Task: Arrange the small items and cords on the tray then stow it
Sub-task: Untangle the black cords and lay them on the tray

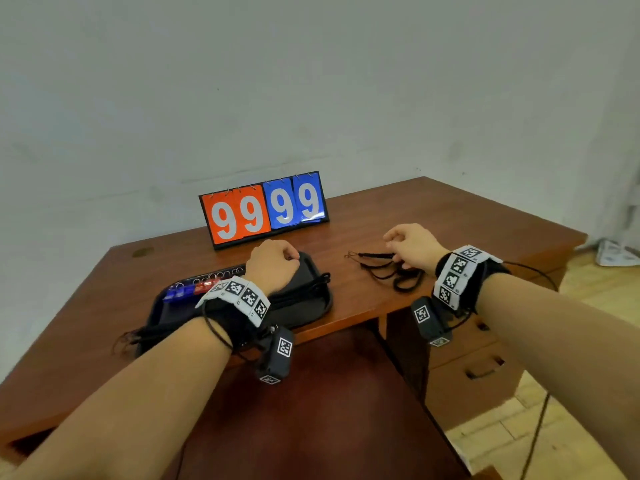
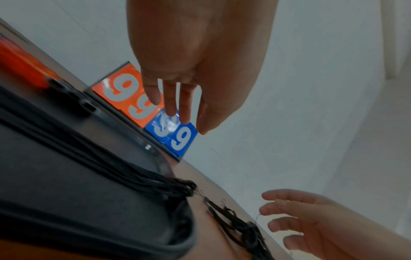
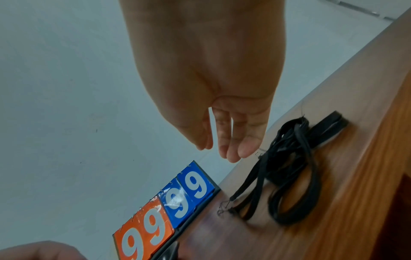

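The step in hand looks like fetching the loose cords [image 1: 391, 271] that lie on the desk [image 1: 450, 216] to the right of the tray [image 1: 311, 306], toward the desk's front edge. To do it well, the right hand [image 1: 410, 245] should come down over the thick middle of the tangle and gather all the loops at once, so that no strand with a wire hook at its end trails behind or snags on the tray's rim. Laid lengthwise beside the cords on the tray [image 1: 298, 292], they would keep the row of small red and blue items [image 1: 194, 289] along the tray's far edge uncovered.

The right hand hovers above the loose cords with its fingers relaxed and pointing down, holding nothing; the tangle sits just beneath and slightly to the near side of the fingertips [image 3: 231, 156], not yet touched. The left hand [image 1: 273, 265] hangs over the far right part of the tray, fingers [image 2: 171, 98] loose and empty. The scoreboard [image 1: 265, 209] stands behind, near the desk's back edge.
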The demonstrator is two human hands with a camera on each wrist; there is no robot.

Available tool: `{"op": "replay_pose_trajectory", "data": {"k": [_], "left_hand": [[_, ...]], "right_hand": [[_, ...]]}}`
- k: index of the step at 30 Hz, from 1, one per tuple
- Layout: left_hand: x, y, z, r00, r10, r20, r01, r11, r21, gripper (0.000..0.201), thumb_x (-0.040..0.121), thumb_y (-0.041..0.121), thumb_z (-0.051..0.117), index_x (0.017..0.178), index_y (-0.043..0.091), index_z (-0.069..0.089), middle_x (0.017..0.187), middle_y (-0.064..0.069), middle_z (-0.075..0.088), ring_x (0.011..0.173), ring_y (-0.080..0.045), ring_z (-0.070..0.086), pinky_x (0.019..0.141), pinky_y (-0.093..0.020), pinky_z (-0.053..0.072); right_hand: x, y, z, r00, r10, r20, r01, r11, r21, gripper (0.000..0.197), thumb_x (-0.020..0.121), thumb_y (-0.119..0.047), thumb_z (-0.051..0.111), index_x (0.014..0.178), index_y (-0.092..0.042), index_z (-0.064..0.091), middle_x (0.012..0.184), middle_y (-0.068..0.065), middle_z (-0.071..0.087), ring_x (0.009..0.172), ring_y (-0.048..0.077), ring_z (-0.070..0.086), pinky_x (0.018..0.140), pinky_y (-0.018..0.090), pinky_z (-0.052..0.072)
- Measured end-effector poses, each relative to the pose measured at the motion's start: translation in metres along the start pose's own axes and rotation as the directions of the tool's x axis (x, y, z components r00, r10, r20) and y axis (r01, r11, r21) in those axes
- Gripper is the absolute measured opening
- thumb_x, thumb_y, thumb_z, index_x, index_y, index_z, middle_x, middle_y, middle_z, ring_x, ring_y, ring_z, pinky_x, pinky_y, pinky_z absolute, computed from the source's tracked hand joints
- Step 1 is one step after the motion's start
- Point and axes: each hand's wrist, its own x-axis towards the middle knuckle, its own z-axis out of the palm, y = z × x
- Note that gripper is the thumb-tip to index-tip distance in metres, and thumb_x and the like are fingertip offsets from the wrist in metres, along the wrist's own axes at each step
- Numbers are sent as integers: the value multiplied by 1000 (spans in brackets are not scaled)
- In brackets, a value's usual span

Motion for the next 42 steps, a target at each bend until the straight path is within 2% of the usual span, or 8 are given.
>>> {"op": "replay_pose_trajectory", "data": {"k": [7,12,16,21,26,34,39,42], "left_hand": [[28,52,48,992,80,95,-78,997,-20,17,87,20,62,81,36,64,99,8,68,99,-18,62,94,-41,52],[44,71,79,979,74,191,-85,995,50,25,87,17,56,79,39,62,103,6,69,101,-23,65,95,-44,52],[54,83,101,960,84,266,-122,984,127,31,88,17,52,101,38,70,119,3,69,108,-26,63,98,-49,49],[65,92,119,926,106,363,-182,966,182,40,85,16,60,121,35,62,126,4,64,117,-27,56,100,-50,46],[71,91,133,944,71,322,-162,950,266,40,91,11,56,120,36,66,129,2,62,123,-28,54,101,-44,42],[69,95,134,965,75,253,-149,946,287,22,91,11,57,95,31,66,107,6,68,110,-24,59,98,-42,43],[73,94,119,969,87,229,-119,984,130,27,89,7,55,81,31,64,100,2,68,92,-21,64,87,-36,53],[77,97,104,979,142,149,-149,988,38,24,89,5,54,86,26,64,99,0,68,88,-17,62,80,-27,49]], "right_hand": [[14,20,-20,996,-52,72,59,993,-99,22,90,-19,66,112,-18,67,104,-1,68,93,18,66,64,22,51],[27,15,-8,941,-107,320,196,945,-260,27,88,-28,70,114,-20,68,107,-6,66,99,14,62,82,25,49],[34,16,-2,899,-118,421,263,915,-307,28,86,-29,71,110,-16,70,108,0,68,96,20,64,85,36,54],[39,29,0,893,-161,421,330,869,-369,24,85,-37,72,98,-16,69,89,-1,65,79,20,60,62,26,44],[37,35,-3,886,-164,434,337,871,-358,33,87,-37,70,111,-15,69,103,2,69,90,21,64,79,35,52],[32,41,-2,885,-157,438,316,894,-319,30,89,-30,67,115,-15,69,111,3,68,98,23,64,87,37,53],[32,40,-5,914,-224,338,327,900,-289,38,90,-29,67,125,-15,62,120,1,63,109,19,60,93,32,49],[36,31,-6,929,-272,253,334,908,-251,48,90,-33,67,134,-19,54,130,1,59,119,17,55,97,27,43]]}}
